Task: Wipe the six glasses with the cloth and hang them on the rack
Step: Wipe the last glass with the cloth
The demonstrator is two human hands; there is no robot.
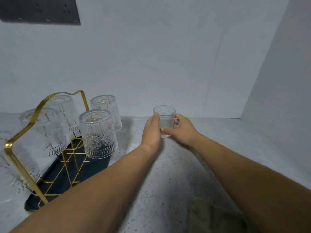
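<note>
Together, left hand [151,132] and right hand [182,130] hold upright glass [165,120].

Place: domestic kitchen, worktop corner.

Evidence:
- Pale stone bench [210,140], speckled dark, running back into a corner where two plain white walls [151,56] meet at its far right.
- Dark grey socket plate [40,10] with pin holes, mounted on the back wall above the bench's left end.
- Gold wire glass rack [7,145] standing on a dark tray [99,166] at the left edge, carrying embossed clear tumblers [98,133] mouth-down over its prongs.
- Crumpled beige cloth [213,216] lying by the near edge.
</note>
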